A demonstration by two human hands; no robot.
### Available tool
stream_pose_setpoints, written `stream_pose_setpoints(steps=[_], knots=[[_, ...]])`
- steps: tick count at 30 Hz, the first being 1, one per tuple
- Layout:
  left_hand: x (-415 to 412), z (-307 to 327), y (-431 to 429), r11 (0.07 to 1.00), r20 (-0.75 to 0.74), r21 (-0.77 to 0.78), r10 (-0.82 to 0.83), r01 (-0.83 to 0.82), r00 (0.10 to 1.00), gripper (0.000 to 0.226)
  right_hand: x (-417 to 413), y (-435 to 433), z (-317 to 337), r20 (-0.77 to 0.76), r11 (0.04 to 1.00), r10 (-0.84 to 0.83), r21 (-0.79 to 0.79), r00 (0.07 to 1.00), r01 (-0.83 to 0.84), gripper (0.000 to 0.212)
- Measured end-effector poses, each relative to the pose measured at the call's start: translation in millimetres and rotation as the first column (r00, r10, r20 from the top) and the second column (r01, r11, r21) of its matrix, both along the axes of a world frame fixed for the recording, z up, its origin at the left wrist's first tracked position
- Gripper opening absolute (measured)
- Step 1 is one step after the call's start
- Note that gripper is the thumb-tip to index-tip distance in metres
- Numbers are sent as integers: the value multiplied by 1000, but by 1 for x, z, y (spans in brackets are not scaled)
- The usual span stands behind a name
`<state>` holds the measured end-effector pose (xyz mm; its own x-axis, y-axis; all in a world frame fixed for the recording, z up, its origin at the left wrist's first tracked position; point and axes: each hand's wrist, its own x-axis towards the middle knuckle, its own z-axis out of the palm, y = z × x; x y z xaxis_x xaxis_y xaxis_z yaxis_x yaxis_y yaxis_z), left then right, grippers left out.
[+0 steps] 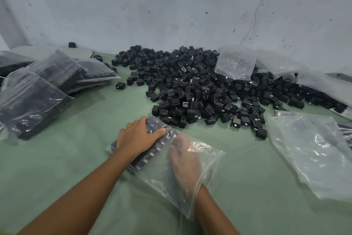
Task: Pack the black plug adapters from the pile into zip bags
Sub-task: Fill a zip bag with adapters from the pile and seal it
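At 6 o'clock, closest, two bare arms reach out over the green tabletop (76,158). The left hand (136,137) lies flat on top of a zip bag (207,155). Its fingers (140,123) are spread a little and press down, with the thumb stretched out to the side. Under this hand, inside the bag, black plug adapters (150,155) sit in neat rows at the far left end of the bag.

The right hand (185,160) is inside the same bag, pushed in through the open mouth at the near end. It looks blurry through the plastic. Its fingers point toward the rows, but I cannot tell if they hold anything.

At 3 o'clock, a flat stack of empty clear bags (312,154) lies on the tabletop, apart from the hands.

At 9 o'clock, filled bags (34,99) packed with adapters lean on each other.

Farther away, from 12 to 2 o'clock, is the big pile (200,90) of loose adapters. One loose adapter (120,85) lies by itself at 11 o'clock, just left of the pile. A small clear bag (235,63) with tiny pale bits inside rests on the pile at 1 o'clock. A big crumpled plastic sheet (314,80) lies over the right end of the pile.

Farthest back is a grey wall (171,6) with a thin crack (255,14) at 1 o'clock.
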<state>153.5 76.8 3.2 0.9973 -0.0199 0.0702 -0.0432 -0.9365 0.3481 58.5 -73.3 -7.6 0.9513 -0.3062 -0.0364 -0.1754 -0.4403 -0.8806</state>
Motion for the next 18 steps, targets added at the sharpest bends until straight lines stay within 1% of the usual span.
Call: stream_pose_setpoints(steps=[1, 3, 6, 8, 10, 12, 13, 14, 15, 16, 17, 18], knots=[[0, 0, 0, 1000, -1, 2, 3, -3, 1000, 102, -1, 1, 0, 31, 1000, 20, 2, 999, -20, 29], [0, 1, -1, 1000, -6, 9, 5, -5, 1000, 102, -3, 1, -1, 43, 1000, 17, -25, 999, -16, 37], [-2, 2, -1, 1000, -9, -3, -3, 3, 1000, 102, 0, -1, -3, 54, 977, 94, -195, 994, -82, 44], [-3, 3, -1, 1000, -18, -5, -8, 8, 1000, 102, 2, -3, 0, 50, 960, 151, -246, 987, -134, 48], [-3, 5, -1, 1000, -31, 3, -6, 6, 1000, 102, 4, -2, 3, 35, 961, 155, -236, 987, -143, 51], [-4, 5, -2, 1000, -37, 23, -2, 3, 999, 97, 7, -2, 6, 8, 956, 153, -255, 988, -147, 49], [-4, 5, -2, 1000, -36, 24, -3, 4, 999, 91, 8, -3, 7, -26, 954, 161, -253, 987, -162, 45], [-4, 5, -2, 1000, -34, 13, -6, 7, 999, 83, 10, -6, 7, -73, 965, 155, -203, 985, -167, 36], [-4, 5, -1, 1000, -43, -6, -4, 4, 999, 74, 9, -8, 8, -126, 973, 166, -142, 978, -183, 28], [-4, 7, -1, 999, -61, -37, 3, -5, 998, 67, 8, -11, 6, -134, 977, 166, -108, 977, -181, 26], [-3, 9, -1, 997, -92, -77, 9, -16, 996, 64, 7, -12, 3, -127, 978, 175, -88, 976, -187, 29], [-1, 11, 0, 992, -129, -119, 19, -34, 991, 64, 5, -12, 1, -106, 971, 201, -106, 974, -212, 32]])
